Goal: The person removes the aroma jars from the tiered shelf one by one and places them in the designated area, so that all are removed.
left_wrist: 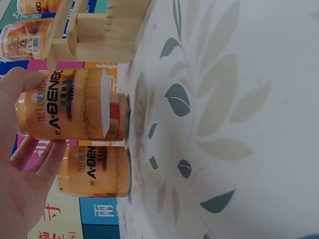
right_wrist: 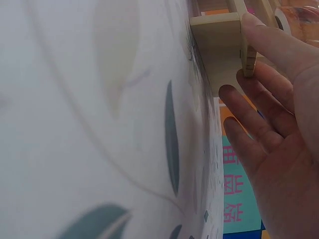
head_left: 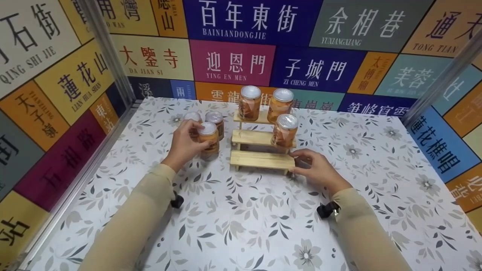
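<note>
head view shows a jar (head_left: 212,136) in left hand (head_left: 184,141), right hand (head_left: 318,165) pinching stand (head_left: 260,159).

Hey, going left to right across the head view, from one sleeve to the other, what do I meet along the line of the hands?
Left sleeve, left hand, the gripped jar with a silver lid, the front step of the wooden stand, right hand, right sleeve.

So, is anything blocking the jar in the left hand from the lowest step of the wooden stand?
Nothing visible blocks it: only patterned tabletop lies between the held jar and the lowest step. Two other jars stand behind the held one, and the right hand is at the step's right end.
</note>
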Action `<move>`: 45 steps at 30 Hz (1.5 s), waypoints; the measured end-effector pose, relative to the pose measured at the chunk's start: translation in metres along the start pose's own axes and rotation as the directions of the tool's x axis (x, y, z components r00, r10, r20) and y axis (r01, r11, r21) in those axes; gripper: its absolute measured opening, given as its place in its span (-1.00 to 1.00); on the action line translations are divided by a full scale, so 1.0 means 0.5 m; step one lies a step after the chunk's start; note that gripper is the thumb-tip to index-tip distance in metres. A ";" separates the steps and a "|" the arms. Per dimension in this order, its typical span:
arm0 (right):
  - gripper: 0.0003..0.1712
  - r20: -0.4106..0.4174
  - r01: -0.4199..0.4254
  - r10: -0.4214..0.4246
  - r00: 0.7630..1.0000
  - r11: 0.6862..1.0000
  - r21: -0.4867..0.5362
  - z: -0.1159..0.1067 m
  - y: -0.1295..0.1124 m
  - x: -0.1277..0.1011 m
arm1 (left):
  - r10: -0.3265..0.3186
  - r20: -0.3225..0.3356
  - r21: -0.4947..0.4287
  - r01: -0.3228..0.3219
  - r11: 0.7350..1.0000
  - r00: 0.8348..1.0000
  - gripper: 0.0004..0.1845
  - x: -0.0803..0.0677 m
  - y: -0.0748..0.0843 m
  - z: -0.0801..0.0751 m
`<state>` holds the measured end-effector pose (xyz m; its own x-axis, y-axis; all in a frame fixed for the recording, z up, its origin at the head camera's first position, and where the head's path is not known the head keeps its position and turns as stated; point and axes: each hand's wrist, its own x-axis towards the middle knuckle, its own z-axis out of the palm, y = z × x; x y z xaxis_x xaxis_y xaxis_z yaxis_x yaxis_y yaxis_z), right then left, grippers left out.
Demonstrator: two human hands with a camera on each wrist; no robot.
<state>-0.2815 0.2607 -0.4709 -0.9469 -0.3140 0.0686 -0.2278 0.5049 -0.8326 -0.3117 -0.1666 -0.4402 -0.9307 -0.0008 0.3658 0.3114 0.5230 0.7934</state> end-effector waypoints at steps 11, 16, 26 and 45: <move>-0.41 -0.008 -0.006 0.005 1.000 1.000 -0.018 -0.003 0.005 0.001 | -0.040 0.068 -0.037 0.042 0.998 0.997 -0.54 0.002 -0.013 0.016; -0.42 0.005 -0.003 0.003 1.000 1.000 0.010 -0.004 -0.014 -0.004 | -0.038 0.084 -0.054 0.043 0.998 0.996 -0.54 0.001 -0.022 0.020; -0.43 0.004 0.005 -0.006 1.000 1.000 0.015 -0.005 -0.012 -0.003 | -0.021 0.088 -0.096 0.029 0.995 0.996 -0.52 -0.001 -0.031 0.026; -0.43 0.027 -0.019 0.018 0.999 0.999 0.027 -0.008 -0.061 -0.020 | -0.077 0.158 -0.107 0.095 0.990 0.984 -0.49 -0.002 -0.033 0.026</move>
<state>-0.2658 0.2516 -0.4439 -0.9444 -0.3264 0.0386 -0.2035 0.4886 -0.8485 -0.3184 -0.1642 -0.4599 -0.9706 0.0937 0.2218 0.2404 0.4265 0.8720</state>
